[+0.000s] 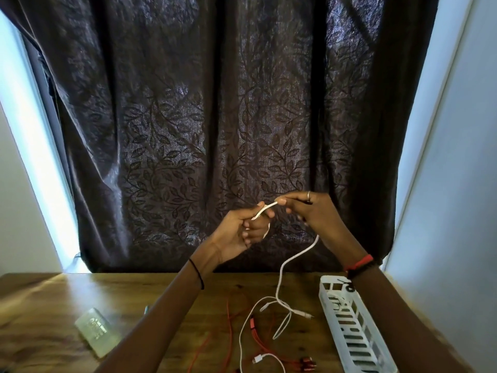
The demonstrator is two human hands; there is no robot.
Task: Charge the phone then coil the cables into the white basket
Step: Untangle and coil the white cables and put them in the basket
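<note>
A red cable [257, 343] is lying in loose tangles on the wooden table [53, 305] just left of the white basket [347, 335], and the phone [96, 332] is lying well to the basket's left. Above the basket's left side, the left hand [242, 230] is curling its fingers round a loop of white cable [295, 255] while the right hand [314, 211] is pinching it between thumb and forefinger, its slack trailing down beside the basket.
</note>
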